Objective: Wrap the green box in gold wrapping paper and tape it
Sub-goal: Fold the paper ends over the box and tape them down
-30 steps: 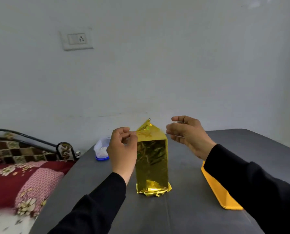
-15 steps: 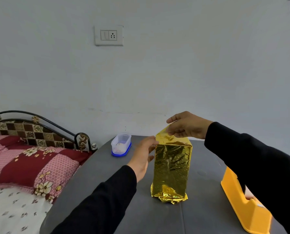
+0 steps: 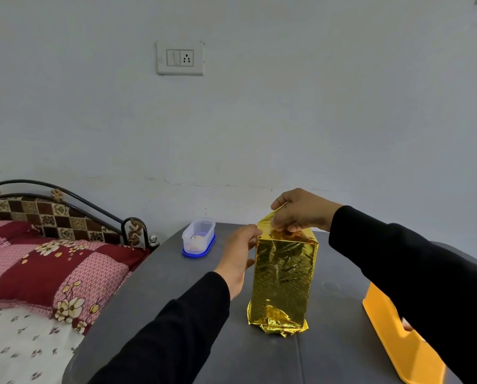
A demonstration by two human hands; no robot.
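Since a second ago the right hand (image 3: 301, 214) has come down from hovering beside the peak onto the top flap of gold wrapping paper (image 3: 267, 221) and pinches it, and the left hand (image 3: 240, 253) has dropped its pinch at the top to lie against the upper left side of the box (image 3: 284, 278). Left looks like a brace so the tall, upright box doesn't tip while right folds the flap flat for taping; left grip has relaxed fingers and holds nothing. Box stands mid-table (image 3: 176, 286), directly under the right grip, touching the left, yellow tape dispenser (image 3: 398, 336) near the right edge.
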